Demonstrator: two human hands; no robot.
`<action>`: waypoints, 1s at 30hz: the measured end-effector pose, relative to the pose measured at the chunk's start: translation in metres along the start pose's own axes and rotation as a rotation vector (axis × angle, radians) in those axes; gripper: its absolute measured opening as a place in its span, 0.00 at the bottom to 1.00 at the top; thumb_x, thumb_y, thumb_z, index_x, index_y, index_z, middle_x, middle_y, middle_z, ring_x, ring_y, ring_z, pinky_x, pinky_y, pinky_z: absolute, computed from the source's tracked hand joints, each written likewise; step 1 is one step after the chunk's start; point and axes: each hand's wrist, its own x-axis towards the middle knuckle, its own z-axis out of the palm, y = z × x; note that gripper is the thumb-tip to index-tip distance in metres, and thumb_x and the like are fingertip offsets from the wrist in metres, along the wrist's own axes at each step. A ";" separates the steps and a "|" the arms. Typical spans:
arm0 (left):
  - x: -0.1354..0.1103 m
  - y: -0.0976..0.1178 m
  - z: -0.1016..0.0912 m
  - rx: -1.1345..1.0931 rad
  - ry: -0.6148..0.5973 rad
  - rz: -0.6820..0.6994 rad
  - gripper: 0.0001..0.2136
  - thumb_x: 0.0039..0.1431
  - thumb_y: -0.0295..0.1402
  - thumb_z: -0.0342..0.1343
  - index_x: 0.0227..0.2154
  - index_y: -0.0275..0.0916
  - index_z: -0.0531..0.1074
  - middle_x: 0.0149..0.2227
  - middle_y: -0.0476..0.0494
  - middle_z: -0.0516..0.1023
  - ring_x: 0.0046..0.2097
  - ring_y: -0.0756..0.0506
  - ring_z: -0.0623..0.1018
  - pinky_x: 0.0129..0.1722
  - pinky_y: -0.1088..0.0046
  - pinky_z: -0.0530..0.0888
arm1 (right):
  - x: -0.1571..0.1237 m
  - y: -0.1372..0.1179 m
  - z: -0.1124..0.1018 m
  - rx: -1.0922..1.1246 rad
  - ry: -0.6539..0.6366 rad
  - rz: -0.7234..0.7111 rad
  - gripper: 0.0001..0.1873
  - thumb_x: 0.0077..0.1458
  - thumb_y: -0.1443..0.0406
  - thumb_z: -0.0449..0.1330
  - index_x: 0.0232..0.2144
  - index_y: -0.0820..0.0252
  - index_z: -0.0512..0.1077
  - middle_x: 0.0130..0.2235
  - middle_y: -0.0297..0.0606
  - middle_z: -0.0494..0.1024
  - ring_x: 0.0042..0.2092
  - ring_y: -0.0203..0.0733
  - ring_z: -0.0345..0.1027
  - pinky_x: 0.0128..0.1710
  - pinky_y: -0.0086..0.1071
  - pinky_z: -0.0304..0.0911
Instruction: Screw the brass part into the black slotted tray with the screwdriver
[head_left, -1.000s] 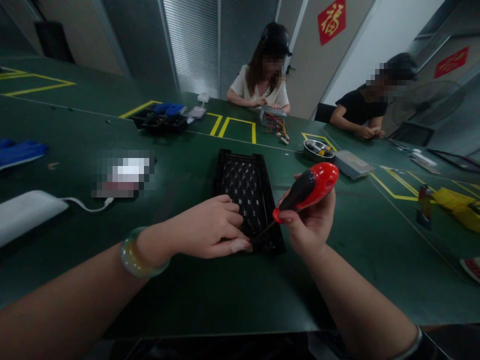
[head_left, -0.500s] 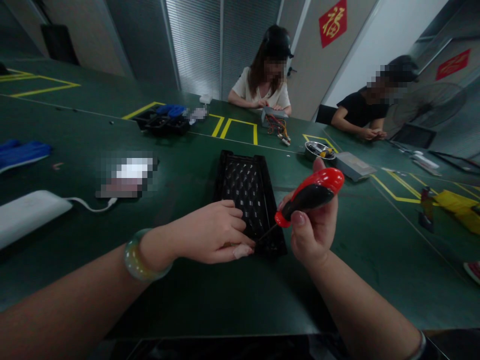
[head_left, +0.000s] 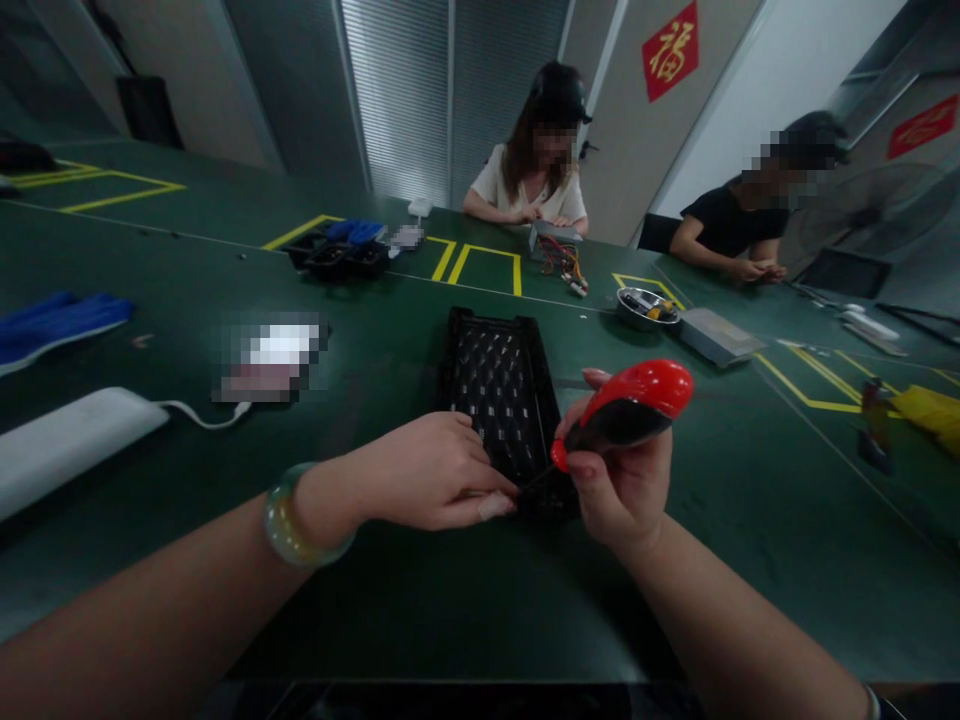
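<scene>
A black plastic panel with a patterned mesh face (head_left: 499, 385) lies lengthwise on the green table. My left hand (head_left: 435, 470) grips its near left corner, fingers curled over the edge; a whitish wrap covers one fingertip, and a bangle (head_left: 289, 520) is on that wrist. A red and black screwdriver (head_left: 637, 400) is in my right hand (head_left: 626, 490), which is closed around its handle. The thin shaft slants down to the left, and its tip meets the panel's near end beside my left fingertips. What lies under the tip is too dark to make out.
Left are a blurred phone-like device (head_left: 274, 360), a white power bank (head_left: 82, 445) and blue gloves (head_left: 64, 325). Farther off stand a black tray (head_left: 337, 255), a metal bowl of tools (head_left: 646, 308) and a grey metal box (head_left: 718, 337). Two people sit across the table, one beside a wired unit (head_left: 555, 240).
The right hand has rolled the screwdriver handle a little, and it now leans flatter. My left hand keeps its hold on the panel. The whole view has shifted slightly.
</scene>
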 end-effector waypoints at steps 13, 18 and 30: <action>0.010 0.008 0.014 0.007 0.047 -0.295 0.07 0.65 0.39 0.60 0.42 0.50 0.82 0.37 0.49 0.77 0.43 0.45 0.72 0.46 0.63 0.62 | 0.010 -0.006 0.008 0.082 0.097 0.017 0.22 0.62 0.61 0.60 0.58 0.49 0.66 0.40 0.36 0.75 0.34 0.39 0.69 0.34 0.37 0.67; 0.010 0.009 0.015 -0.003 0.055 -0.284 0.07 0.65 0.39 0.61 0.41 0.49 0.82 0.37 0.49 0.77 0.43 0.44 0.71 0.45 0.63 0.62 | 0.014 -0.010 0.008 0.139 0.094 0.016 0.22 0.64 0.61 0.57 0.60 0.53 0.66 0.34 0.34 0.76 0.30 0.37 0.67 0.30 0.34 0.66; 0.010 0.010 0.014 0.036 0.068 -0.243 0.06 0.64 0.38 0.62 0.42 0.49 0.81 0.38 0.50 0.79 0.42 0.44 0.70 0.42 0.64 0.59 | 0.008 -0.013 0.006 0.313 0.034 0.038 0.13 0.63 0.64 0.58 0.50 0.53 0.70 0.38 0.34 0.78 0.38 0.40 0.73 0.41 0.39 0.66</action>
